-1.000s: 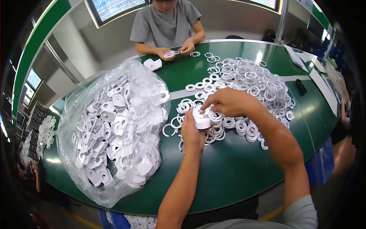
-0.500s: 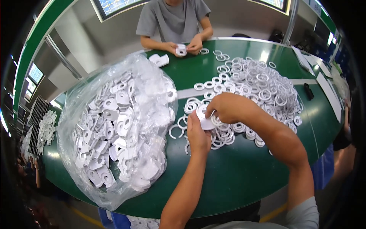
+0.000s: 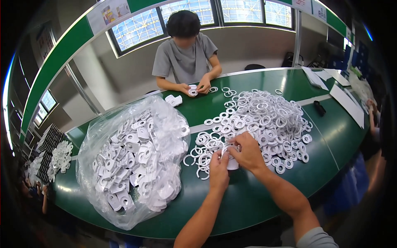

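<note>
In front of me, at the near edge of a heap of white rings [image 3: 271,113], both hands meet on a white plastic part [image 3: 233,164] with a rounded lower end. My left hand [image 3: 219,170] grips it from the left, thumb up along its side. The fingers of my right hand [image 3: 248,152] are closed on its upper right side and partly hide it; whether a ring is between them I cannot make out. Loose split rings [image 3: 202,159] lie just left of my hands. A clear plastic bag [image 3: 89,144] on the left holds many white plates with round holes [image 3: 142,132].
Across the green table [image 3: 256,211] a co-worker in a grey shirt [image 3: 182,62] handles a similar white part [image 3: 192,91]. Another white part [image 3: 173,100] lies near the bag. At the right are a small black object [image 3: 319,108] and white sheets [image 3: 347,102].
My view has tilted up, so more of the co-worker and windows shows. My right hand has turned and drawn closer to my left, with fingers now at the part's upper edge.
</note>
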{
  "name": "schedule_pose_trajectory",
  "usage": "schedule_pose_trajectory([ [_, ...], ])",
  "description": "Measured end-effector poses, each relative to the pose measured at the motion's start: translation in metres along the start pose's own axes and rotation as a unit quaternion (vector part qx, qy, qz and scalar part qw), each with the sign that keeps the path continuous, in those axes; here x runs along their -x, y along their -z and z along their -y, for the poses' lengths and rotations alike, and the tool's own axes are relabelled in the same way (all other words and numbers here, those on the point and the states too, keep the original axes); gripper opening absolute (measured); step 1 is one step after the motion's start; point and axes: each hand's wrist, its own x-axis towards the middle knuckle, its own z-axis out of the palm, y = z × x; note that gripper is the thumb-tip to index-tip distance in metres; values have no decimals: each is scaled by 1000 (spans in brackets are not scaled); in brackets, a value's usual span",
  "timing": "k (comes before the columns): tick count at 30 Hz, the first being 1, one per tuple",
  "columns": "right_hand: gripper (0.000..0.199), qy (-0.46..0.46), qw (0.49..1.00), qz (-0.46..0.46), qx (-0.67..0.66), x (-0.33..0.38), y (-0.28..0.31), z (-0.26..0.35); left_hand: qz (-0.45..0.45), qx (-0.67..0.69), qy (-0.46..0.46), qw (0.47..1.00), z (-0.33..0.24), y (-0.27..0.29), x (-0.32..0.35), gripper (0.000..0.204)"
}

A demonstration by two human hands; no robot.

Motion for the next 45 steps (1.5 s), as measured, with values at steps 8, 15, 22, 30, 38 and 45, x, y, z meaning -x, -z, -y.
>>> schedule_pose_trajectory([
  [8, 18, -52, 995, 3, -83, 34, -13, -6, 21, -44, 29, 998, -10, 18, 18, 23],
  [15, 18, -128, 965, 3, -230, 48, -18, -22, 89, -27, 57, 994, -18, 26, 20, 26],
  [22, 23, -100, 975, 50, -190, 53, -13, -21, 86, -28, 51, 995, -9, 27, 27, 23],
  [30, 24, -108, 975, 66, -185, 54, -6, -14, 93, 1, 92, 991, -12, 32, 28, 25],
  [38, 11, -87, 991, -26, -98, 44, 5, -27, -89, -7, -70, 994, -35, 47, 12, 31],
  [45, 14, -33, 985, 165, 46, 60, -13, -23, -133, -5, -101, 986, -44, 57, 12, 30],
])
